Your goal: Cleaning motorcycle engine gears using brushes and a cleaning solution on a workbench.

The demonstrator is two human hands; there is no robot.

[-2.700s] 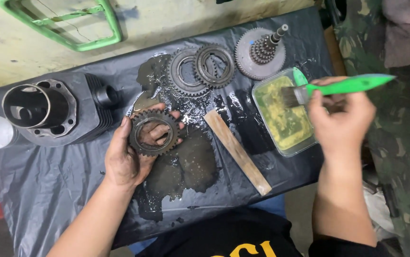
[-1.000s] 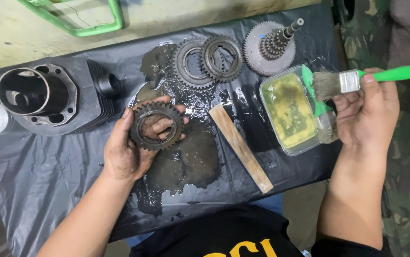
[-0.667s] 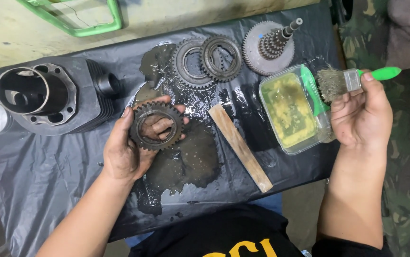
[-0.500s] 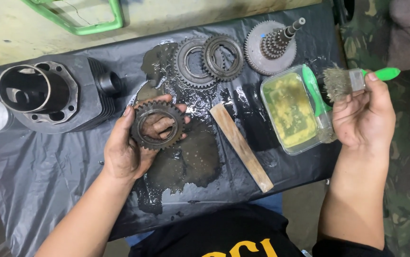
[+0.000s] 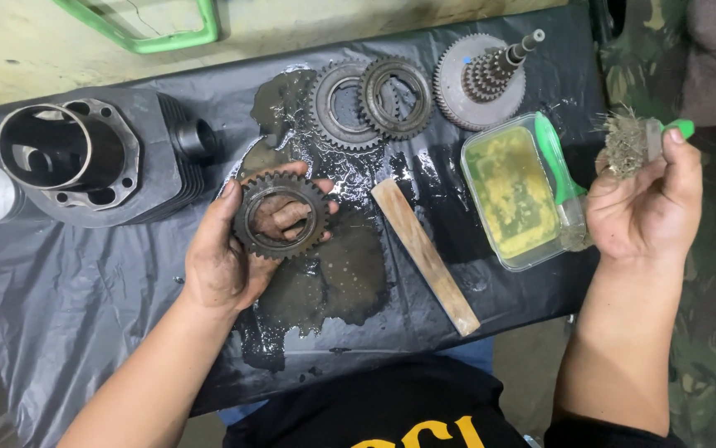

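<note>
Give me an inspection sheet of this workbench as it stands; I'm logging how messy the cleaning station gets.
Surface: black plastic sheet over the bench, with a wet, dirty puddle at its middle.
Job's things: toothed gear ring, greasy, held above the puddle; paintbrush, green handle, soiled bristles.
Clutter: two gear rings overlapping; gear cluster on a shaft; finned engine cylinder; clear tub of yellowish liquid with a second green brush resting in it; wooden stick.
Grippers: left hand grips the gear ring; right hand grips the paintbrush, off the sheet's right edge.
Cables: nothing seen.
Surroundings: green frame beyond the sheet; camouflage cloth at right.
</note>
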